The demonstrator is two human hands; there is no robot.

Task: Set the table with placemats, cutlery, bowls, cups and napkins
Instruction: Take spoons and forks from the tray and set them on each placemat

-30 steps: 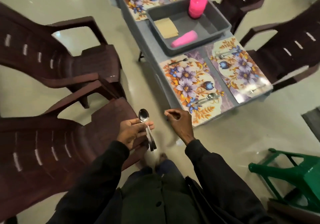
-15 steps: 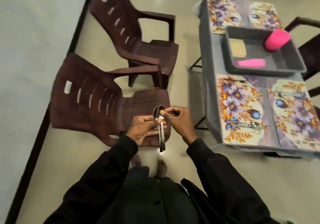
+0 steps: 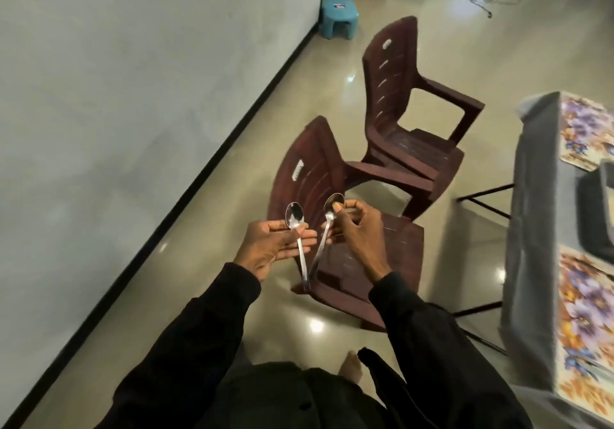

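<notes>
- Fingers [image 3: 299,242] of the left hand [image 3: 272,250] lie nearly straight. Together with the thumb they pinch the neck of a shiny steel spoon with an oval bowl [image 3: 294,217], bowl up and handle pointing down.
- Fingers [image 3: 339,212] of the right hand [image 3: 360,233] are curled. Thumb and fingertips pinch a second shiny steel spoon [image 3: 330,201] at the base of its bowl, with the handle slanting down-left.
- Both spoons sit at frame centre, in front of a dark brown plastic armchair [image 3: 305,176]. Their handle tips come close together; whether they touch cannot be told.
- At the right edge, well apart from the spoons, stands a grey-covered worktop [image 3: 528,196]. It carries a near floral placemat [image 3: 584,322], a far floral placemat [image 3: 584,129] and a dark grey tray [image 3: 594,212] between them.
- At upper centre are a second brown armchair [image 3: 392,73] and a light blue plastic stool [image 3: 340,16].
</notes>
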